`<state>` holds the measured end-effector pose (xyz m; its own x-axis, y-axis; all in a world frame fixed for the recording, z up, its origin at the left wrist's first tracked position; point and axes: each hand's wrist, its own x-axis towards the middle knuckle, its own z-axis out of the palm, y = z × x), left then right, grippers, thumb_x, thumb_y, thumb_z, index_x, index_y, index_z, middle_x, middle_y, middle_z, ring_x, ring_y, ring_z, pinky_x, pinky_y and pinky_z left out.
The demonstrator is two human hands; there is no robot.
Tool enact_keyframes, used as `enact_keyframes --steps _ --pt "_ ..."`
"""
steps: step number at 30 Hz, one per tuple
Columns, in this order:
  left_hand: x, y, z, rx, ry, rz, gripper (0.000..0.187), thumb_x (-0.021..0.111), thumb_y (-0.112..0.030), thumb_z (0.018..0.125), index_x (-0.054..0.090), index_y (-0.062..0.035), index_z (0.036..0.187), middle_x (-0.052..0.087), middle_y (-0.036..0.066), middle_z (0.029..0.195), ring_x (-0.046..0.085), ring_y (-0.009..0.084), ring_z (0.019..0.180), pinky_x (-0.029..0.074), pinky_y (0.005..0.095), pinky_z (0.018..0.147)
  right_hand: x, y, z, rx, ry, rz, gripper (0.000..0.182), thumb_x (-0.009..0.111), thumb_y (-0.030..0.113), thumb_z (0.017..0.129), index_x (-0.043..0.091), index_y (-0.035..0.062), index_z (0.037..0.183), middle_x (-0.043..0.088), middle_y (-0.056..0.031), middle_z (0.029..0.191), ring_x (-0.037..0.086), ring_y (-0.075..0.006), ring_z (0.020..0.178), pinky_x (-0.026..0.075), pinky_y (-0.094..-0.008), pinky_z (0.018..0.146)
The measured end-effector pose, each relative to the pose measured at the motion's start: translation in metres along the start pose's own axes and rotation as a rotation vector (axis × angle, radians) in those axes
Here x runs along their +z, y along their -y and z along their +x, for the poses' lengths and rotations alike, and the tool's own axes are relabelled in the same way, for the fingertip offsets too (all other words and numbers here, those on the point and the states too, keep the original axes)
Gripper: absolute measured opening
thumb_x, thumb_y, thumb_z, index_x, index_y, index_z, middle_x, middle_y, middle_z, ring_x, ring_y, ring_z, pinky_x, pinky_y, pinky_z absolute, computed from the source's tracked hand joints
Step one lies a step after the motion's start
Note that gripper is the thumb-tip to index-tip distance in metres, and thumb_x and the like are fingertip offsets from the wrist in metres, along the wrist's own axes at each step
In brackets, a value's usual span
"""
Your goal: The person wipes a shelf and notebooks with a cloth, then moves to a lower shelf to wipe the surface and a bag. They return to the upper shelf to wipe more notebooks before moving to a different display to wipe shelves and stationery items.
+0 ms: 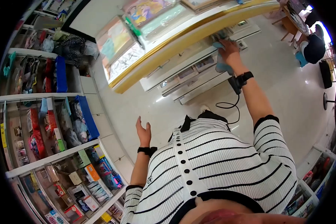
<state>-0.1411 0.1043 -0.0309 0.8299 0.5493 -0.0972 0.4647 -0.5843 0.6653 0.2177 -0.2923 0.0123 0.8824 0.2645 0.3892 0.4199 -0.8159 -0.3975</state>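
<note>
My right hand (230, 53) is closed round a light blue cloth (223, 66), at the front side of a display case with a yellow edge (198, 33). Part of the cloth hangs below my fingers, beside the wrist. A black device on a cable (235, 84) is strapped at my right wrist. My left hand (143, 131) is held up over the floor with its fingers apart and nothing in it. It touches no surface.
Shelves (44, 98) with boxed and bagged goods line the left side. Framed pictures and a green marker (133, 27) lie on the case top. Lower steps (198, 84) jut out beneath it. A person (314, 46) is at the far right, near a wooden chair (288, 28).
</note>
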Motion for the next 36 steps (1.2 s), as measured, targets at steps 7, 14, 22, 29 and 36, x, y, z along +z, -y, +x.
enact_keyframes --steps 7,14,22,29,36 --pt "-0.034 0.031 -0.038 -0.044 -0.023 -0.065 0.047 0.059 -0.010 0.087 0.046 -0.0061 0.132 0.051 0.015 0.127 0.052 0.0277 0.116 0.044 0.0388 0.091 -0.039 0.076 -0.040 0.251 -0.039 0.511 0.042 0.059 0.017 0.084 0.056 -0.0002 0.122 0.061 -0.0201 0.114 0.058 -0.0327 0.104 0.043 -0.0378 0.091" --pt "-0.082 0.013 0.013 0.169 -0.016 -0.204 0.035 0.054 -0.008 0.093 0.051 -0.0014 0.127 0.060 0.011 0.118 0.057 0.0188 0.109 0.047 0.0299 0.090 -0.080 0.102 -0.065 0.154 -0.106 0.734 0.043 0.061 0.014 0.084 0.055 -0.0001 0.125 0.061 -0.0143 0.118 0.058 -0.0192 0.106 0.043 -0.0295 0.092" --pt "-0.154 -0.178 0.106 0.441 -0.014 -0.541 0.038 0.056 -0.011 0.092 0.050 -0.0001 0.128 0.061 0.012 0.114 0.058 0.0159 0.101 0.046 0.0275 0.089 -0.125 0.109 -0.053 0.049 -0.166 0.763 0.040 0.062 0.009 0.082 0.058 0.0002 0.122 0.063 -0.0110 0.112 0.058 -0.0165 0.102 0.043 -0.0284 0.090" --pt "-0.155 -0.242 0.173 0.120 0.118 -0.611 0.057 0.059 -0.024 0.089 0.040 0.0002 0.137 0.054 0.012 0.125 0.051 0.0180 0.112 0.041 0.0315 0.095 -0.151 0.095 -0.039 -0.100 -0.198 0.614 0.038 0.062 0.006 0.080 0.061 -0.0001 0.118 0.063 -0.0098 0.109 0.058 -0.0176 0.098 0.043 -0.0296 0.089" --pt "-0.154 -0.280 0.171 0.186 0.149 -0.071 0.053 0.067 -0.032 0.082 0.058 0.0069 0.118 0.064 0.017 0.109 0.060 0.0194 0.096 0.044 0.0289 0.084 -0.159 0.075 -0.025 -0.145 -0.217 0.673 0.037 0.062 0.006 0.080 0.061 -0.0017 0.116 0.063 -0.0106 0.108 0.057 -0.0196 0.100 0.043 -0.0314 0.091"
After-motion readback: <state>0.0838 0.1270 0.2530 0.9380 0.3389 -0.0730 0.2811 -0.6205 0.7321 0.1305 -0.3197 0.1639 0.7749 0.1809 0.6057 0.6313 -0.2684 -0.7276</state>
